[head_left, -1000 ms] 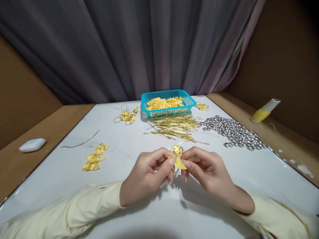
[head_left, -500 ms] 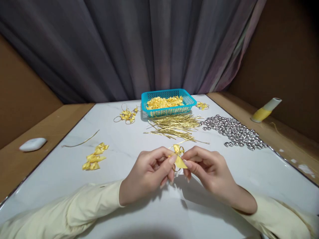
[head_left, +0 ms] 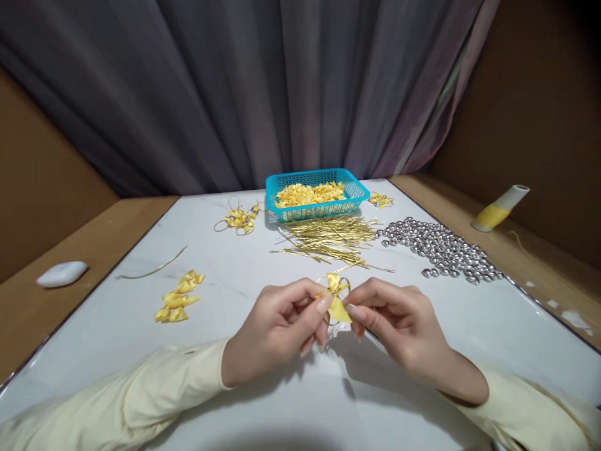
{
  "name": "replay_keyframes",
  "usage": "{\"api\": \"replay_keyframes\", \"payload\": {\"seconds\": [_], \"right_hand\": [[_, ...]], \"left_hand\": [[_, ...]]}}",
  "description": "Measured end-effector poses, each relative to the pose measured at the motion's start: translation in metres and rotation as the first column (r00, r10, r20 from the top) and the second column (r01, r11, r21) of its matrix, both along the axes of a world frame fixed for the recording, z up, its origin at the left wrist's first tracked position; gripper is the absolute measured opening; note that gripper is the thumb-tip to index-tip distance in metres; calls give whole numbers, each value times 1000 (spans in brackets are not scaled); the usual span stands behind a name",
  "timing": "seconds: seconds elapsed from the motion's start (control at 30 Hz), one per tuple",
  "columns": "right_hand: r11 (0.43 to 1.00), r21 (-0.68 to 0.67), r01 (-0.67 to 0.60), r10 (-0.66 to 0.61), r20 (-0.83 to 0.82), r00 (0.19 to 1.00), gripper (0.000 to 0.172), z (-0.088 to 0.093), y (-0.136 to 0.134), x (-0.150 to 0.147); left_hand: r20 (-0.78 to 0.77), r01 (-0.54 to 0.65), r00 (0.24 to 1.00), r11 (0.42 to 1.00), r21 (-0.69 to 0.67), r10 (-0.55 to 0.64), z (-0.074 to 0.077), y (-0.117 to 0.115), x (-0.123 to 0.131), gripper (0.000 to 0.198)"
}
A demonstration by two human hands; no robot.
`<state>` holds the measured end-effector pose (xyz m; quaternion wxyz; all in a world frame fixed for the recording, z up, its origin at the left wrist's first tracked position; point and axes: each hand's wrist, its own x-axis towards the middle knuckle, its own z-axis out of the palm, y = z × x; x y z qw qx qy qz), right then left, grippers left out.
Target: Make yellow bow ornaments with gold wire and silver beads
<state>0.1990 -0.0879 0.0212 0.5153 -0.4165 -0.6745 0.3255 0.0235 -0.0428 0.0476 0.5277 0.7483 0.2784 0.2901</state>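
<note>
Between my two hands, a little above the white table (head_left: 300,401), is a yellow satin ribbon bow (head_left: 338,308) with a loop of gold cord around it. My left hand (head_left: 284,322) pinches the bow's left side between thumb and forefinger. At its right edge, the thumb and forefinger of my right hand (head_left: 399,322) are closed on the ribbon and cord; the exact contact is partly hidden by the fingertips. Just beyond my hands lies a pile of gold cords (head_left: 328,238). Several loose yellow bows (head_left: 178,297) rest to the left.
A blue basket (head_left: 322,211) of yellow bows stands at the back. Corded bows (head_left: 241,218) lie beside it. Silver heart-shaped beads (head_left: 441,247) spread at right. A single cord (head_left: 153,271) and a white case (head_left: 62,274) are left; a yellow thread spool (head_left: 500,208) is far right.
The bow has turned slightly, its lower tail now pointing more downward. My right hand has shifted a little to the right; my left hand keeps its pinch.
</note>
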Motion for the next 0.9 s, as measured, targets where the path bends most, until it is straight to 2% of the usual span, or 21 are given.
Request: {"api": "replay_keyframes", "payload": {"seconds": [0.2, 0.47, 0.6, 0.73, 0.8, 0.9], "right_hand": [[996, 83, 16, -22, 68, 997, 12, -1, 0, 4], [997, 77, 26, -32, 75, 997, 11, -1, -1, 5], [998, 53, 42, -45, 61, 997, 12, 0, -2, 2], [999, -26, 39, -39, 14, 999, 13, 2, -3, -2], [998, -45, 32, -32, 0, 999, 14, 3, -3, -3], [999, -35, 10, -10, 2, 1000, 15, 5, -2, -5]], "left_hand": [[-14, -3, 1000, 999, 49, 4, 0, 1, 1, 17], [-45, 9, 999, 995, 100, -5, 0, 2, -1, 16], [-53, -7, 998, 969, 246, 20, -2, 2, -1, 15], [-62, -42, 995, 899, 437, 77, -7, 2, -3, 12], [-74, -40, 994, 878, 477, 86, -8, 2, -4, 11], [-100, -15, 993, 889, 457, 69, -7, 0, -4, 13]]}}
